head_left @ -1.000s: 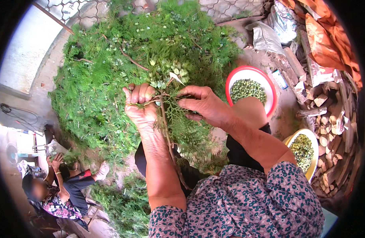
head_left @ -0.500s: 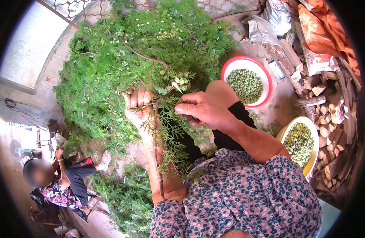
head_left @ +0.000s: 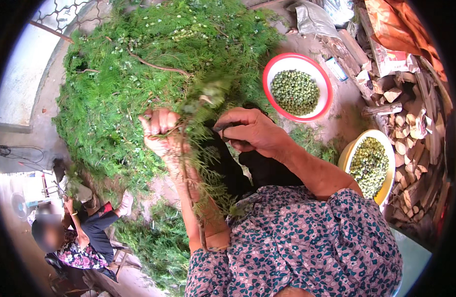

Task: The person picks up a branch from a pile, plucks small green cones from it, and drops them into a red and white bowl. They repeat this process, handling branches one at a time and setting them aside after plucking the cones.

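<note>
My left hand (head_left: 161,129) is closed around a leafy evergreen branch (head_left: 213,184), whose woody stem runs back along my left forearm. The branch's upper end, with pale green seed cones, is smeared by motion. Just right of the branch, my right hand (head_left: 255,132) is closed in a pinch, thumb against the fingers; whatever is between them is too small to make out. To the right, a white basin with a red rim (head_left: 330,91) contains many round green seed cones (head_left: 295,93). A yellow basin (head_left: 344,157) nearer to me contains more.
A large heap of cut evergreen branches (head_left: 109,99) spreads ahead, and a smaller pile (head_left: 156,245) lies at lower left. Another person (head_left: 79,242) sits at far left. Split firewood (head_left: 411,148), sacks (head_left: 314,20) and an orange sheet (head_left: 399,24) line the right side.
The view has shifted, so the basins and heap sit further left in the picture. The branch tip has swung and is now blurred. My left hand still grips the branch; my right stays pinched.
</note>
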A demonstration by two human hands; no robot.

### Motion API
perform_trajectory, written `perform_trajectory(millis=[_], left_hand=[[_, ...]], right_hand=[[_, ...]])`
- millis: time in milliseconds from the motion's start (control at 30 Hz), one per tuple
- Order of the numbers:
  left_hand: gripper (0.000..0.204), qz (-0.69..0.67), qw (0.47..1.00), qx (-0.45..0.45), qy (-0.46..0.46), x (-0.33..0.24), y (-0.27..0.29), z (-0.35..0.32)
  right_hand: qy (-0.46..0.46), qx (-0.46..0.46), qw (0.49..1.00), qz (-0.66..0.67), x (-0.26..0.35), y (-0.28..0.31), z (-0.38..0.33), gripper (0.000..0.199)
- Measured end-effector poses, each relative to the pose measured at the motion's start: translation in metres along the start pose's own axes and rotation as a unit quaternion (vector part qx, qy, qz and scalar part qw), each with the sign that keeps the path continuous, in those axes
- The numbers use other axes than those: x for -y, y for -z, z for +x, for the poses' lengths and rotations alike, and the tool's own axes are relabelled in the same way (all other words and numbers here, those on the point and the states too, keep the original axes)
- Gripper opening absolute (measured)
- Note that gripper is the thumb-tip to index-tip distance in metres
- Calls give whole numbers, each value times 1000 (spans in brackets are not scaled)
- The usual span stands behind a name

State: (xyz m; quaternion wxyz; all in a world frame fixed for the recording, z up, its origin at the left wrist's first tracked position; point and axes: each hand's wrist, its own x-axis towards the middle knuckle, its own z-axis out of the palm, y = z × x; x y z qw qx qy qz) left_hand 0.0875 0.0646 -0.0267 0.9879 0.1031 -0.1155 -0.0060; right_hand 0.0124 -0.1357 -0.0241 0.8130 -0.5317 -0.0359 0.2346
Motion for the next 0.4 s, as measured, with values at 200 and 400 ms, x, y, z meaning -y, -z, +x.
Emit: perform_trajectory(millis=[200, 400], left_hand=[[31, 2, 1000, -25, 8, -4, 26, 4], [36, 27, 995, -100, 0, -9, 53, -2]], right_hand=[[10, -114, 977, 181, -8, 46, -6, 17], [23, -325, 893, 310, -30, 120, -3, 23]])
